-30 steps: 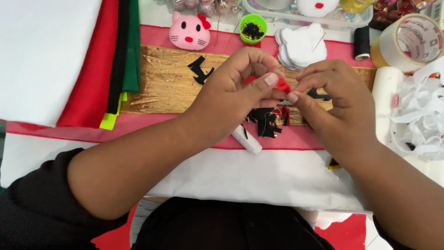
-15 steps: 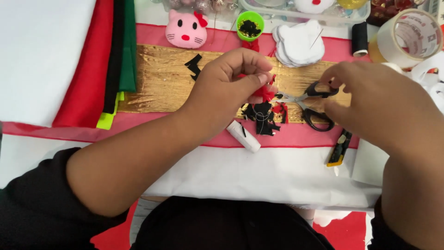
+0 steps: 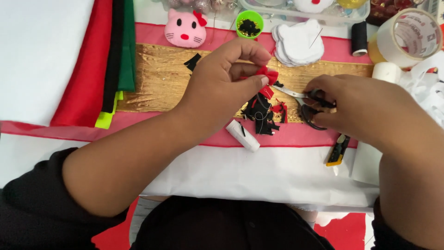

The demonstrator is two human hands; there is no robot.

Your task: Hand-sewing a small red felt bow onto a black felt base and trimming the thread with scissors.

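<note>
My left hand (image 3: 226,85) pinches a small red felt bow (image 3: 267,76) between thumb and fingers, above the gold fabric strip (image 3: 157,78). My right hand (image 3: 356,106) grips black-handled scissors (image 3: 305,99), whose blades point left toward the bow. Under the bow lies a heap of black and red felt scraps (image 3: 263,113). A white tube (image 3: 243,135) rests just below my left hand on the pink cloth.
A pink cat-face plush (image 3: 186,28), a green cup of black bits (image 3: 249,23), stacked white cat shapes (image 3: 299,42), a black thread spool (image 3: 359,38) and a tape roll (image 3: 407,33) sit at the back. Folded felt sheets (image 3: 106,60) lie left. A yellow utility knife (image 3: 338,150) lies near my right wrist.
My right hand let go of the bow, moved right to the scissors and took hold of them. My left hand kept the red bow in place.
</note>
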